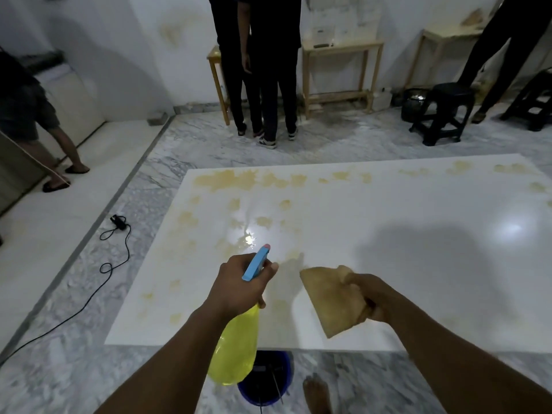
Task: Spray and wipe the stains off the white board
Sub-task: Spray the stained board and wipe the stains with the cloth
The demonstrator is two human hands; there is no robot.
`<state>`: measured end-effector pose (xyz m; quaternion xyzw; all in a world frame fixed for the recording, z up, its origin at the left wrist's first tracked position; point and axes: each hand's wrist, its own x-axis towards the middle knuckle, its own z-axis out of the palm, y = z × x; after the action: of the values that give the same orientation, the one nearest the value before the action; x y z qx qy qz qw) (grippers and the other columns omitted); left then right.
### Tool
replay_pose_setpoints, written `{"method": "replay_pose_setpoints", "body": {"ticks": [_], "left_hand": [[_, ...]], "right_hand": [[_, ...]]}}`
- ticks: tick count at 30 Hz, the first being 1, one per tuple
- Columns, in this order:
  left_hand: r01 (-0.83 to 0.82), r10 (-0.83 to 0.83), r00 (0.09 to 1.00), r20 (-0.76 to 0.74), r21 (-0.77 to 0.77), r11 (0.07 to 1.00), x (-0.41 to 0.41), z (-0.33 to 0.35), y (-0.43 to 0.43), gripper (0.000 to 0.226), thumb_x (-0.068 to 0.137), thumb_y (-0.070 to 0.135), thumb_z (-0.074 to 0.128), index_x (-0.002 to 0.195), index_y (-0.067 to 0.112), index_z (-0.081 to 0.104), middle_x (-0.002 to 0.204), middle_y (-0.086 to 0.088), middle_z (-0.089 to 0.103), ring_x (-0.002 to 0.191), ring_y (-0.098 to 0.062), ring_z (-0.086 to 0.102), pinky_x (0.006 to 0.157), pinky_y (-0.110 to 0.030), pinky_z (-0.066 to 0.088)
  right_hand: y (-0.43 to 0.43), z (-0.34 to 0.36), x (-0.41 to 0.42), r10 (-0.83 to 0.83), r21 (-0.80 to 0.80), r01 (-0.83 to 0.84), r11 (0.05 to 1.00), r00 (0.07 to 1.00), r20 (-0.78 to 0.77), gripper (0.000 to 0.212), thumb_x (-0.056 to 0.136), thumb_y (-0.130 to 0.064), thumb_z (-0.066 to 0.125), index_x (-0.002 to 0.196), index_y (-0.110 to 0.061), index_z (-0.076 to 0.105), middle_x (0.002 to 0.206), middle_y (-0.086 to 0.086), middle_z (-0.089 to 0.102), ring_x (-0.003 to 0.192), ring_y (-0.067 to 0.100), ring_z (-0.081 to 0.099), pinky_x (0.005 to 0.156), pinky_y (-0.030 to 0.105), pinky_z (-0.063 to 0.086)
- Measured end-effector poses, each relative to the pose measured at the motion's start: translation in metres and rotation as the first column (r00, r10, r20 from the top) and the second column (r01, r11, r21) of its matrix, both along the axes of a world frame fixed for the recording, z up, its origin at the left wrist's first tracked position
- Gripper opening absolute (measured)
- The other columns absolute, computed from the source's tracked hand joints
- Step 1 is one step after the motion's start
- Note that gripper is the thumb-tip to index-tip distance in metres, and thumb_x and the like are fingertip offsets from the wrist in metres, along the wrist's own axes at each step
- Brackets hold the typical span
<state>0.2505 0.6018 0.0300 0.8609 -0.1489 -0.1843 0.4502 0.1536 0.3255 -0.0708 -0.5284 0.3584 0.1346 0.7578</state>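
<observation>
The left hand point(239, 286) grips the neck of a yellow spray bottle point(234, 351), fingers curled around it and its blue nozzle point(257, 262) pointing past the fingertips at the white board point(388, 234). The right hand point(366, 297) pinches a tan cloth point(328, 300) hanging left of its fingers. Yellowish stains point(227, 179) spread across the board beyond both hands.

The grey marble floor point(185, 150) carries the stained white board point(388, 249). A black cable point(119, 222) lies left of the board, a blue bucket point(251, 398) stands at its near edge, and a black stool point(445, 115) stands beyond it.
</observation>
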Motion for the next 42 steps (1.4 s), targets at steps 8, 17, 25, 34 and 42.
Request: {"method": "replay_pose_setpoints", "body": {"ticks": [8,17,25,34,42], "left_hand": [[-0.022,0.022,1.0,-0.022,0.022,1.0,0.102,-0.024,-0.036,0.026,0.099,0.042,0.071,0.103,0.016,0.072,0.091,-0.019,0.074,0.052,-0.024,0.075,0.064,-0.03,0.066],[-0.111,0.111,0.993,-0.029,0.008,0.994,0.19,-0.024,-0.046,0.022,0.098,0.038,0.073,0.099,0.016,0.072,0.102,-0.018,0.076,0.052,-0.027,0.075,0.057,-0.03,0.064],[-0.121,0.125,0.991,-0.041,0.086,0.989,0.182,-0.052,-0.016,0.022,0.097,0.037,0.073,0.099,0.016,0.073,0.098,-0.016,0.078,0.052,-0.026,0.075,0.056,-0.029,0.063],[-0.07,0.072,0.997,-0.021,0.073,0.995,0.082,-0.031,0.035,0.023,0.098,0.036,0.073,0.106,0.015,0.074,0.091,-0.007,0.076,0.051,-0.023,0.075,0.061,-0.031,0.066],[-0.047,0.048,0.999,-0.024,0.04,0.998,-0.011,0.003,0.11,0.021,0.099,0.033,0.072,0.104,0.013,0.074,0.089,-0.017,0.075,0.05,-0.024,0.073,0.066,-0.042,0.068]], "right_hand": [[-0.055,-0.013,0.16,0.492,-0.051,-0.507,0.86,0.852,-0.177,0.034,0.087,-0.009,0.07,0.119,0.003,0.066,0.117,0.023,0.069,0.107,0.039,0.067,0.097,0.054,0.051],[-0.078,0.025,0.407,0.442,-0.889,-0.373,0.266,0.867,-0.231,0.035,0.084,-0.01,0.047,0.112,-0.017,0.067,0.095,0.007,0.065,0.084,0.027,0.064,0.064,0.024,0.041],[-0.014,-0.119,0.338,0.533,-0.941,-0.339,-0.016,0.793,-0.295,0.059,0.087,-0.006,0.041,0.14,-0.031,0.051,0.156,-0.007,0.038,0.148,0.018,0.026,0.119,0.049,0.023],[0.095,-0.122,0.109,0.529,-0.964,-0.264,0.019,0.821,-0.214,0.062,0.085,-0.001,0.048,0.139,-0.031,0.055,0.154,-0.009,0.041,0.148,0.014,0.027,0.118,0.042,0.018],[0.134,-0.02,0.034,0.401,-0.606,-0.322,0.727,0.916,-0.006,0.03,0.088,-0.005,0.048,0.082,-0.023,0.071,0.073,0.002,0.069,0.057,0.012,0.058,0.052,0.025,0.049]]}}
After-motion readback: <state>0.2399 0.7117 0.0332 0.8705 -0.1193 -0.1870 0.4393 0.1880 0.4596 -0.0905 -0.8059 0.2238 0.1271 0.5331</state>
